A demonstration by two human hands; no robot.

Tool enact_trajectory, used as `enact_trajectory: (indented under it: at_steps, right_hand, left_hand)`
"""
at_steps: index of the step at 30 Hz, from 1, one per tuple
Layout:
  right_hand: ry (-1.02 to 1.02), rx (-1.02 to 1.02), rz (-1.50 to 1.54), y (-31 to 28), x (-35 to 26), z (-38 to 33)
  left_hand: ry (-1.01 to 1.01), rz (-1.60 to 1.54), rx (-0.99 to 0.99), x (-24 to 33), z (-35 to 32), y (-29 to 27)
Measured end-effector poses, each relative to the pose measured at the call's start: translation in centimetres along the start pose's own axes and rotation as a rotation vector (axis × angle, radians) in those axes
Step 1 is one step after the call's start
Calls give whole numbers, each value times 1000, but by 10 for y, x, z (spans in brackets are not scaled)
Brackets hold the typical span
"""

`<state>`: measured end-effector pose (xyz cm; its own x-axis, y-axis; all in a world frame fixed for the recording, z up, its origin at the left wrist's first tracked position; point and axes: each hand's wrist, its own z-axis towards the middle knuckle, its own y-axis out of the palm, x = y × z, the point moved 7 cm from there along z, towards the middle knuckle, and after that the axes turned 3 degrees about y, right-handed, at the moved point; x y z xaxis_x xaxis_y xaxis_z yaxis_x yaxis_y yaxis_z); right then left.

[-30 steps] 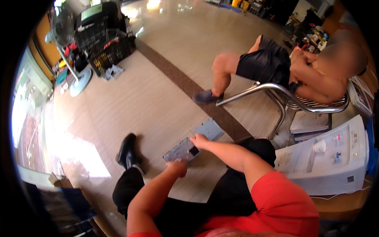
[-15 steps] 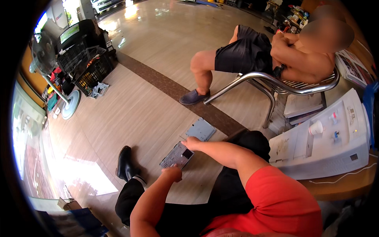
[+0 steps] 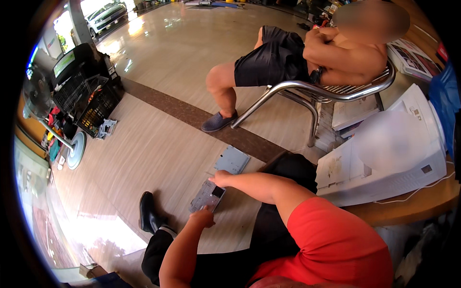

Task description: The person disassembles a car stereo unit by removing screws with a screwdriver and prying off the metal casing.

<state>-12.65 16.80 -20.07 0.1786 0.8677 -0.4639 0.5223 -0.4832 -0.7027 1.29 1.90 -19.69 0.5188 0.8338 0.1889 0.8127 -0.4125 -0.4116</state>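
The tiled floor (image 3: 144,158) spreads beneath and beyond the grip; far off to its upper left, a white car (image 3: 106,17) shows more fully than half a second ago, the room having shifted leftward in view. Beyond the grip to the right, a person (image 3: 283,57) in dark shorts sits on a tubular metal chair (image 3: 345,98). Right of the grip, the white water dispenser (image 3: 331,170) bears small dark print near its upper end; a blur now covers its middle, where taps and a paper cup showed earlier. A black boot (image 3: 150,213) stands left of the grip. The flat grey metal unit (image 3: 206,197), with a dark square on its face, is between the hands, as before; just past it is a blue-grey panel (image 3: 232,159). The right hand (image 3: 221,178) pinches the unit's far end; the left hand (image 3: 203,218) is curled at its near edge, though whether it pinches I cannot tell.
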Motion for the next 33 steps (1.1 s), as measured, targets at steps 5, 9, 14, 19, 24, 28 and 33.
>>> enact_trajectory:
  at_steps: [5, 9, 14, 19, 24, 28, 33]
  right_hand:
    - [3, 22, 14, -5, 1, 1]
    - [17, 39, -30, -6, 22, 2]
    - [-21, -21, -46, -6, -3, -4]
    - [8, -9, -37, -9, 13, -4]
    - [5, 4, 5, -15, 16, -12]
    - [-22, 43, 81, -35, 16, -19]
    - [-291, 39, 124, -66, -20, -66]
  left_hand:
    - [58, 51, 63, -6, 12, 6]
    - [71, 25, 77, 22, -17, -24]
    - [125, 71, 81, -2, 6, 4]
    - [160, 93, 88, 4, 19, 2]
    - [146, 81, 112, -3, 28, 9]
    - [167, 138, 88, -3, 23, 3]
    - [214, 86, 200, 9, -5, -15]
